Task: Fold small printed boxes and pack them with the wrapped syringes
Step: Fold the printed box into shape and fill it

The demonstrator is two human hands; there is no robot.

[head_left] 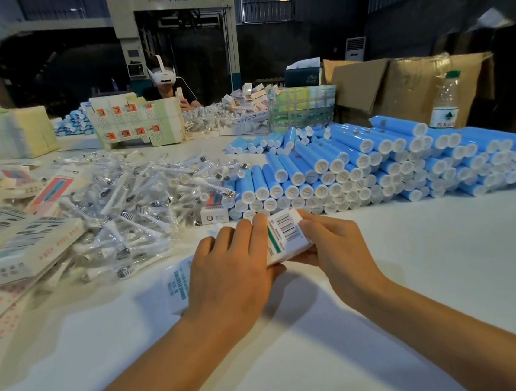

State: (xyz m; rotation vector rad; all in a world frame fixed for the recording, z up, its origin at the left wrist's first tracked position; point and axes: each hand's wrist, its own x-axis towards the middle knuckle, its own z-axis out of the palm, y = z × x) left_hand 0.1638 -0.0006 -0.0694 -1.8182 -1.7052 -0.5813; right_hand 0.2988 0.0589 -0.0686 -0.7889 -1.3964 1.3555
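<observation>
Two hands: both on one small white printed box with a barcode and green stripe [287, 236], at centre frame, just above the white table [414, 259].
Left hand [232, 267]: fingers curled over the box's left side, palm down, gripping it.
Right hand [333, 241]: thumb and fingers pinching the box's right end — whether it is tucking a flap I cannot tell.
Box: looks formed into its shape; whether a syringe is inside is hidden.
Under the left hand: a white printed sheet with blue lettering [177, 285], lying flat on the table.
Stock waiting: a heap of clear-wrapped white syringes [132, 207] at centre left, flat unfolded printed box blanks [18, 237] at far left.
Right of frame: a big stack of blue tubes with white caps [389, 163], and a clear plastic water bottle [444, 101] behind it.
Background: another person wearing a white headset [161, 75], upper centre, busy at the far end.
Progress: early, I'd judge — one small box stands by the syringe heap [215, 213], and the piles of syringes and blanks are large.
</observation>
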